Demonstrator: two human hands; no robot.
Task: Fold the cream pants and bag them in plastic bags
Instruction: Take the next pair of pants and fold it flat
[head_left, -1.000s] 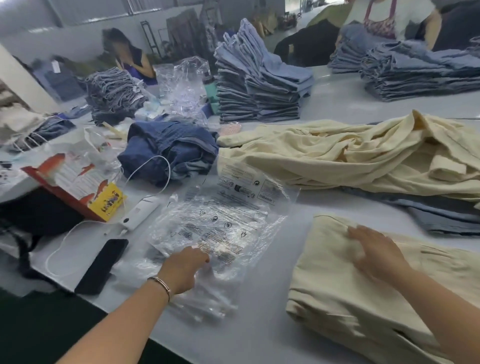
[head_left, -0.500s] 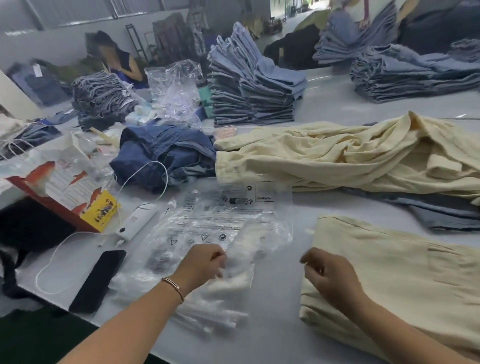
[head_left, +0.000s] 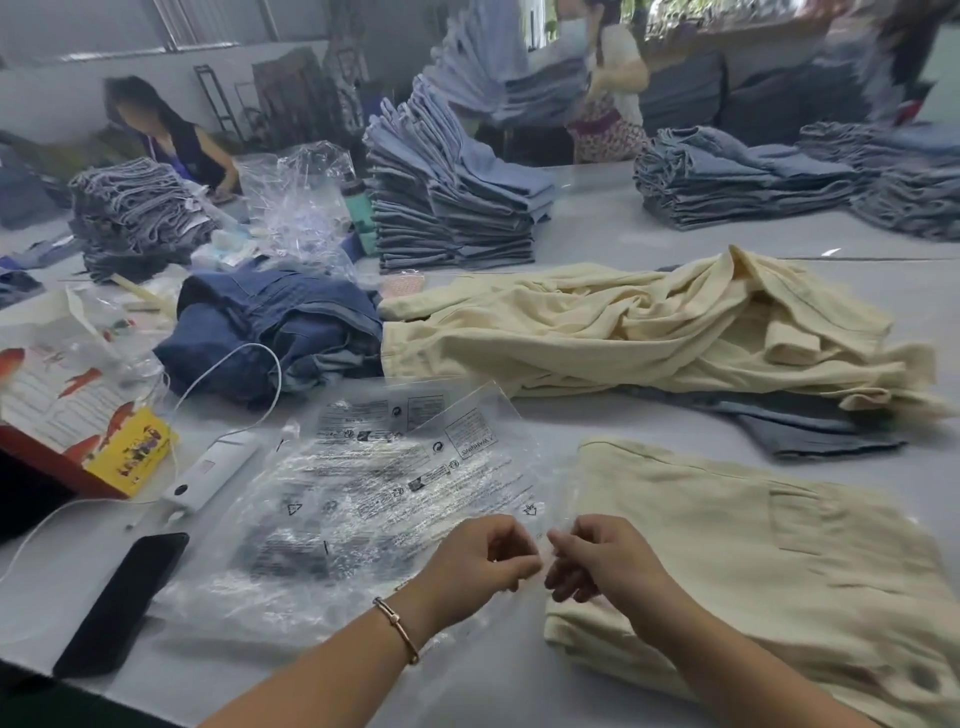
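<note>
I see my left hand (head_left: 480, 564) and right hand (head_left: 597, 558) pinching one plastic bag (head_left: 415, 488) edge at lower centre; folded cream pants (head_left: 779, 561) lie just right, on the grey table (head_left: 597, 426).

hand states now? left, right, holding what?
Left hand: fingers pinch the plastic bag at its near edge.
Right hand: fingers curled at the same edge; hold cannot be told.

I note the folded cream pants (head_left: 753, 561) on the grey worktop (head_left: 597, 244), right of the clear printed plastic bags (head_left: 374, 499); the loose cream garment pile (head_left: 649, 332) lies behind both.
</note>
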